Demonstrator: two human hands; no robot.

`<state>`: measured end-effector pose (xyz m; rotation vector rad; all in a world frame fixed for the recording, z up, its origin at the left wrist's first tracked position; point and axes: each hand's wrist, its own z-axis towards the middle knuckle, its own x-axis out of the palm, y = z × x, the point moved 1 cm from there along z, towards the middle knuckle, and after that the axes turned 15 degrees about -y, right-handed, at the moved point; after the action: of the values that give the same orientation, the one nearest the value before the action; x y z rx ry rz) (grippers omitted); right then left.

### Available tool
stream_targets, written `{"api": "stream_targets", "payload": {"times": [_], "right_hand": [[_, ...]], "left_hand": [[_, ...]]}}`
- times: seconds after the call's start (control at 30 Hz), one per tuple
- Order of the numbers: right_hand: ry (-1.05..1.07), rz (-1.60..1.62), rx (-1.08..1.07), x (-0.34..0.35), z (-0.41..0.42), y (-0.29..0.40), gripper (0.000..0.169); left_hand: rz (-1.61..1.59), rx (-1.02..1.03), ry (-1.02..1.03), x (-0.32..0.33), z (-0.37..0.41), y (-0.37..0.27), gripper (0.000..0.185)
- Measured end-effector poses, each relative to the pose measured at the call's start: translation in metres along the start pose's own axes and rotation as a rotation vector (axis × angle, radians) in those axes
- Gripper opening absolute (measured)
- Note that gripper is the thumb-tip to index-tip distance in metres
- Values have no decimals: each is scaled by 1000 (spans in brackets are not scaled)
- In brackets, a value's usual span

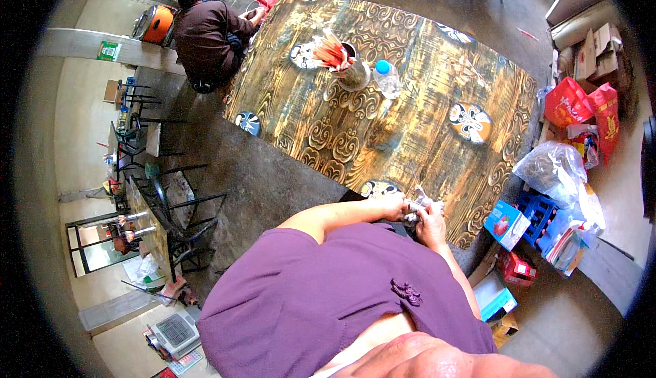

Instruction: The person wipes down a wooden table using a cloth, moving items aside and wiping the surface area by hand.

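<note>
At the near edge of the wood-patterned table (400, 137), my left hand (393, 207) and my right hand (432, 224) are close together. Between them they grip a crumpled whitish wad (417, 206); whether it is cloth or paper, I cannot tell. Just beyond my left hand a painted opera-mask motif (378, 189) shows on the tabletop. Farther across stands a metal canister (353, 76) packed with thin red-and-white sticks (330, 52). Beside it is a clear plastic bottle (388, 83) with a blue cap.
Another person (207, 39) sits low at the far left corner of the table. Red bags (566, 102), a blue plastic crate (535, 216) and cardboard boxes (597, 55) line the right wall. Black-framed chairs (182, 198) stand to the left.
</note>
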<state>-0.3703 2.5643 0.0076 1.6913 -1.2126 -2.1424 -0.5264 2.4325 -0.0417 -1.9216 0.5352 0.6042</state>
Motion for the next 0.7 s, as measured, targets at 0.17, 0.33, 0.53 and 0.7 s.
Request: {"api": "stream_targets", "payload": {"times": [0.17, 0.33, 0.53, 0.7], "right_hand": [[-223, -165, -95, -9, 70, -7, 26], [-362, -255, 29, -7, 120, -32, 29], [-131, -172, 73, 0, 28, -8, 30], [-181, -38, -61, -6, -7, -4, 31]], "left_hand": [[-141, -97, -322, -8, 39, 21, 31], [202, -35, -435, -77, 69, -20, 54], [114, 90, -216, -11, 17, -4, 31], [108, 88, -148, 2, 2, -1, 21]]}}
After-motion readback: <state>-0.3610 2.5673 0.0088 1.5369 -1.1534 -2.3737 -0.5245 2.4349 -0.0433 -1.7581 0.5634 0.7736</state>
